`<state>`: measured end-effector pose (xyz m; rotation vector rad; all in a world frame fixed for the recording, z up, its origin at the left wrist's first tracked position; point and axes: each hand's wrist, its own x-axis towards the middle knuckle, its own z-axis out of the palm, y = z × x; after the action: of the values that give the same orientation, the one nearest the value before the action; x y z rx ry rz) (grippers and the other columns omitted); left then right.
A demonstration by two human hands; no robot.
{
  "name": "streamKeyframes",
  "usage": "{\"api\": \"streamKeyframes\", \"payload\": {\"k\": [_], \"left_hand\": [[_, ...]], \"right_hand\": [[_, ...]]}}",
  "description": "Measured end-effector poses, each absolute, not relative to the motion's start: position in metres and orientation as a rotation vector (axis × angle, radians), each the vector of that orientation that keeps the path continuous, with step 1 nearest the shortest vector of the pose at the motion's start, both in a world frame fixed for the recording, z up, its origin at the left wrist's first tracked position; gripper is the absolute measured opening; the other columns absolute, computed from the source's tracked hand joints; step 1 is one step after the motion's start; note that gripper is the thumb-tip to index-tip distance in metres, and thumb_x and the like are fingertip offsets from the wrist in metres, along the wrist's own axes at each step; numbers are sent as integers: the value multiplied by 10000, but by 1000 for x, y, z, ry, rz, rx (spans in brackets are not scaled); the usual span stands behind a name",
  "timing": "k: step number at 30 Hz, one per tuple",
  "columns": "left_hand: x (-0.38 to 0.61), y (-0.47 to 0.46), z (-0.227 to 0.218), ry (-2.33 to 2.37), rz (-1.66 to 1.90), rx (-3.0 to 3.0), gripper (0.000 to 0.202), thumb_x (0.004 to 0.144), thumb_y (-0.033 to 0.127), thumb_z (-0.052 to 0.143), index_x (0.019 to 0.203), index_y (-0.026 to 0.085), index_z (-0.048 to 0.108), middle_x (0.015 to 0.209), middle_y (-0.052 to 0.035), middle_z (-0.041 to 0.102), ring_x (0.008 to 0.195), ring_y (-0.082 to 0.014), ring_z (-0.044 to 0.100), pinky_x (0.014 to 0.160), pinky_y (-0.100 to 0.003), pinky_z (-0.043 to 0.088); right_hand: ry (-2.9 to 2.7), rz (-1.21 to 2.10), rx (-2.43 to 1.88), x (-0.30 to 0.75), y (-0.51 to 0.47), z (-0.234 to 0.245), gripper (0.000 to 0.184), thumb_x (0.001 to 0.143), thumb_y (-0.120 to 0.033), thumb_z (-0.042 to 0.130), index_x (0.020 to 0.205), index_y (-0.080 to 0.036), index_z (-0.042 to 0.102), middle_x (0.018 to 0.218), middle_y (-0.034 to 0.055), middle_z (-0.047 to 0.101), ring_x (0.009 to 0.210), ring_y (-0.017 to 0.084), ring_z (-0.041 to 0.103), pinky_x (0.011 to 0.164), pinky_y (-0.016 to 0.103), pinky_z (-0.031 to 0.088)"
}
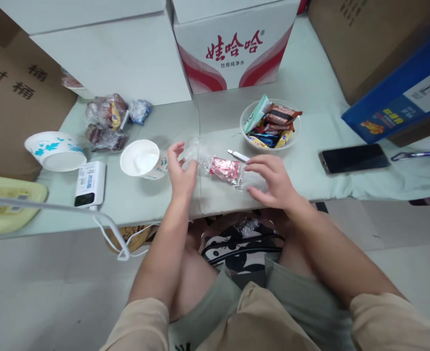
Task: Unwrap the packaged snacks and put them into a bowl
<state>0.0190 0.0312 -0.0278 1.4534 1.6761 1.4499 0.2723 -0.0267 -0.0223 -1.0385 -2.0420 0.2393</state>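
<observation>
My left hand point(181, 170) is open, fingers curved and apart, beside a white paper cup point(142, 158) with a blue pattern. Just right of that hand lies crumpled clear plastic wrap point(199, 152). It reaches to a shiny red packet point(225, 168) that rests on the cloth between my hands. My right hand point(271, 183) is open too, thumb and fingers spread at the packet's right side. Behind its fingertips lies a thin white tool point(238, 156) with a metal tip, partly hidden. A clear bowl point(244, 127) of wrapped snacks point(275, 119) stands beyond my right hand.
At left are a patterned paper bowl point(56, 152), a white power bank point(90, 184) with a cable and several plastic-wrapped bundles point(107, 119). A phone point(354, 158) and a pen point(416, 155) lie at right. White cartons point(233, 53) line the back.
</observation>
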Motion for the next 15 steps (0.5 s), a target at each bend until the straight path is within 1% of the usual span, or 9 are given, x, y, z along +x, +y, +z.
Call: {"api": "streamKeyframes", "payload": {"k": [2,3,4,6,7,9,11,13,15], "left_hand": [[19,25,-24,1751,1438,1604,402,671,157,626,1060,235,556,1207,-84,559,1165,-234,554,933,-354,475],[19,22,-21,1815,1438,1640,345,667,171,645,997,223,560,1140,-79,559,1105,-228,558,908,-347,468],[20,20,-19,1878,1428,1654,264,674,185,653,915,216,551,1042,-62,557,1010,-212,563,864,-335,460],[20,16,-14,1923,1321,1637,149,739,227,624,728,217,476,794,-6,497,775,-167,517,743,-307,426],[21,14,-11,1888,1205,1628,221,782,255,593,651,222,417,688,18,433,677,-148,464,681,-298,395],[22,9,-8,1774,925,1633,357,850,310,535,562,224,342,568,39,339,573,-131,383,604,-293,325],[25,4,-7,1728,725,1672,379,866,343,533,538,215,392,533,36,382,558,-132,396,589,-294,293],[28,0,-8,1757,658,1713,289,857,342,559,602,213,513,546,32,482,568,-144,445,596,-291,298],[31,-2,-11,1767,662,1720,172,848,329,582,712,224,596,571,31,554,566,-153,481,603,-288,320]], "right_hand": [[-2263,298,-1072,272,-27,-24,544,829,-501,679,1313,-266,595,1392,107,607,1304,339,513,1069,511,352],[-2331,319,-1086,272,-26,-26,566,829,-526,685,1325,-270,596,1430,102,589,1340,347,479,1087,517,317],[-2368,334,-1102,273,-25,-27,508,849,-520,673,1290,-273,622,1417,92,605,1335,341,481,1085,511,299],[-2377,338,-1166,274,-22,-28,267,928,-430,597,1114,-263,692,1246,69,705,1191,290,576,1006,461,323],[-2362,326,-1217,274,-22,-27,208,963,-371,543,1019,-251,704,1119,59,742,1074,259,617,936,431,340],[-2312,287,-1310,271,-22,-26,236,989,-317,485,928,-233,697,929,47,751,896,224,631,821,397,339],[-2284,261,-1310,266,-25,-25,209,954,-385,557,1000,-233,694,959,52,750,928,243,628,824,401,341],[-2314,254,-1258,260,-28,-26,308,880,-432,663,1127,-249,674,1135,68,733,1076,287,605,899,429,345],[-2370,256,-1233,255,-29,-27,298,856,-365,688,1135,-262,668,1226,74,707,1142,307,582,923,445,356]]}}
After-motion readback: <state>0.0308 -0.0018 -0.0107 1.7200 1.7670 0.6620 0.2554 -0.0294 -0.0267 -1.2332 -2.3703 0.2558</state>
